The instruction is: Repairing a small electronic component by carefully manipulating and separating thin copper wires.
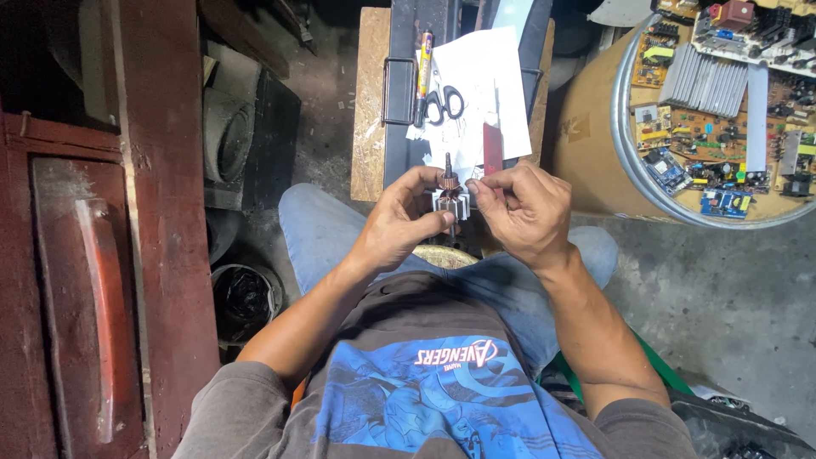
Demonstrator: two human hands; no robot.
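Armature (450, 202) of a small motor sits upright over my lap, left hand (398, 223) closed round its core to steady it. My right hand (520, 212) pinches fine wire beside it; scissors (444, 104) lie on the far worktop (369, 110).

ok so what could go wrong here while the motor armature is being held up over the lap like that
1. The left hand alone holds the motor armature, above the knees with no surface under it; if that grip slips, it could drop to the concrete floor.
2. The right hand pinches something too fine to make out beside the armature's top; a hard tug might snap it.
3. The scissors and pen lie on loose paper near the bench edge and could get knocked off.
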